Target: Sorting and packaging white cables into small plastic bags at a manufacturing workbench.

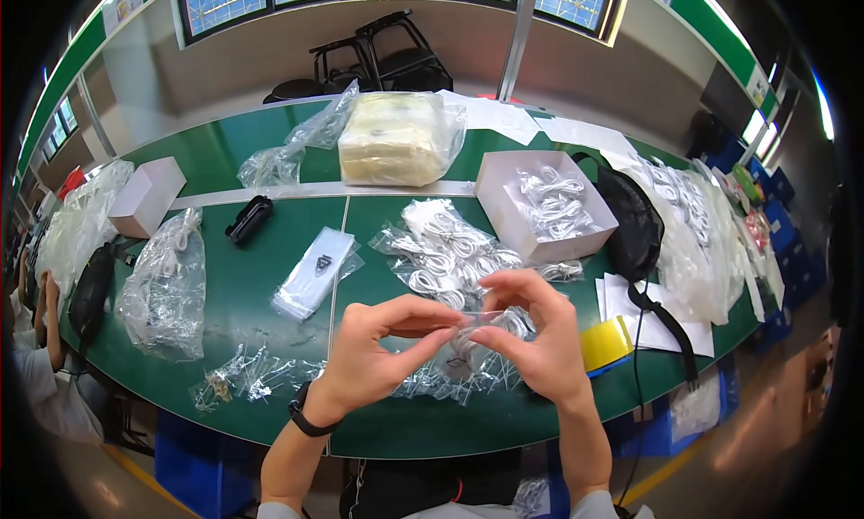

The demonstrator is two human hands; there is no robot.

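Observation:
Between my two hands, in front of my body, is a small clear plastic bag (457, 355) with what looks like a coiled white cable inside. My left hand (382, 346) pinches one side of its upper edge between thumb and fingers; a black band circles that wrist. On the other side, my right hand (546, 343) holds the edge with thumb and fingertips. Just beyond lies a pile of bagged white cables (441, 247). A stack of flat clear bags (315, 271) rests left of the pile. Small clear scraps or ties (256, 375) are scattered below and partly behind my hands.
A white open box (504, 204) holds more white cables. Behind sits a large wrapped yellowish block (396, 136). A black case (248, 219), crumpled plastic bags (166, 289) and a yellow-blue object (607, 344) lie around the green table (378, 433). Another person's hands (49, 294) show at far left.

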